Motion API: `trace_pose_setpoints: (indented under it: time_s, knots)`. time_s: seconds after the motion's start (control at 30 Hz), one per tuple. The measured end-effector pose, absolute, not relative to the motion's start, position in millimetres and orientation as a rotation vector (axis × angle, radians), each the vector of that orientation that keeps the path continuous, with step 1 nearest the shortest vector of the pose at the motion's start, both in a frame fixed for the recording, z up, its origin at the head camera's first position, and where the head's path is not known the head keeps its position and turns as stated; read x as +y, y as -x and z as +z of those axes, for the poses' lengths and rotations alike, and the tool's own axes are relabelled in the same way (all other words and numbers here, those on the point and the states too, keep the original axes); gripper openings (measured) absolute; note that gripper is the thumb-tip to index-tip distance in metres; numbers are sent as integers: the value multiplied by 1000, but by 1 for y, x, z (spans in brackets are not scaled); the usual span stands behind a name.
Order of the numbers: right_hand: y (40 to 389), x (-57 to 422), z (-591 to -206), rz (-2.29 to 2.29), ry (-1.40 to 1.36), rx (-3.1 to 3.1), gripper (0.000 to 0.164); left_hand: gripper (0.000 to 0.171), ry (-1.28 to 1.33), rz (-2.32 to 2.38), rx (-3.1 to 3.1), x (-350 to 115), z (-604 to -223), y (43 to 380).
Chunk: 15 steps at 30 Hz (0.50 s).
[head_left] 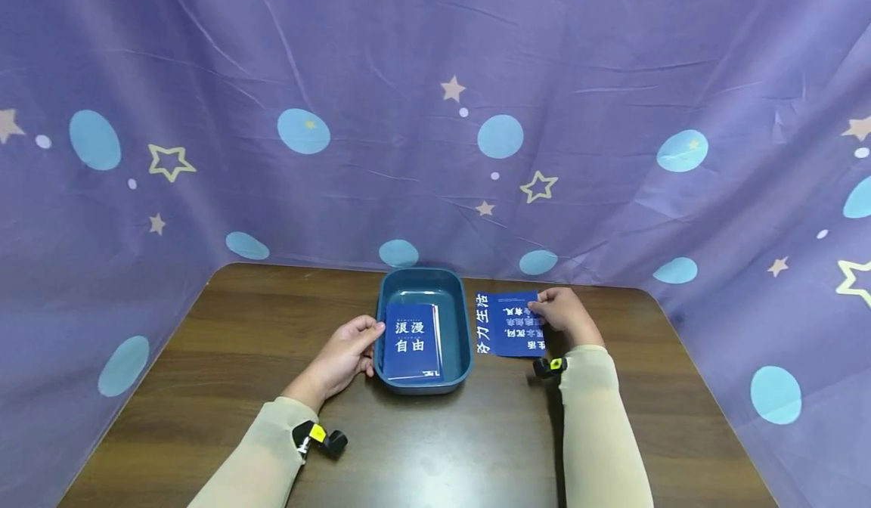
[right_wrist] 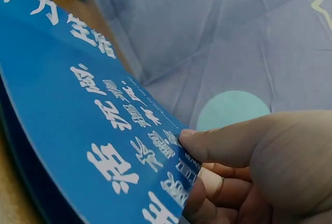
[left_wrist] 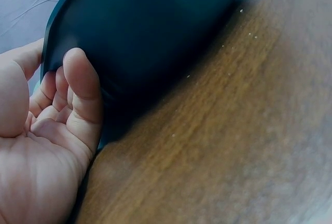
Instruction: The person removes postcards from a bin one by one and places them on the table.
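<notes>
A deep teal plastic tray (head_left: pixel 466 342) stands near the far side of the table. My left hand (head_left: pixel 347 353) holds its left rim, thumb over the edge and fingers against the outer wall; the left wrist view shows the fingers (left_wrist: pixel 83 89) on that wall. Inside the tray lies a small stack of blue cards (head_left: pixel 411 360) printed with white Chinese characters. To the right of the tray, my right hand (head_left: pixel 566 315) pinches a blue card (head_left: pixel 510 326) by its right edge. In the right wrist view the thumb presses on the printed face of the card (right_wrist: pixel 98 110), which slants up from the table.
The brown wooden table (head_left: pixel 435 447) runs back to a purple curtain (head_left: pixel 408 77) with stars and blue ovals. The curtain also closes off both sides. A black wrist camera (head_left: pixel 327 440) is strapped on the left sleeve, another camera (head_left: pixel 548 367) on the right.
</notes>
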State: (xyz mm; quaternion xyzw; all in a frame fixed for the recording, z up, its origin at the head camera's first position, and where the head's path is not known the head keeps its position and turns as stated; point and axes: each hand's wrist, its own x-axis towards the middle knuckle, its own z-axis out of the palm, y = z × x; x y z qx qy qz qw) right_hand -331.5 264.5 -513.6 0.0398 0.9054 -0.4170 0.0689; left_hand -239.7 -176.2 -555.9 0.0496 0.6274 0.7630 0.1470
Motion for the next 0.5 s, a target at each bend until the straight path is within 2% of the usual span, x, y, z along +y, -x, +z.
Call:
trace_pose_setpoints:
  time_s: [0.2,0.5]
  knots:
    - [333,252,-518,-1081,-153,2856,32,36,-122,2191,1817,-182,-555,238]
    - [326,245,-515,-805,-274,3021,30,34,-122,2198,1801,-177,-554,239]
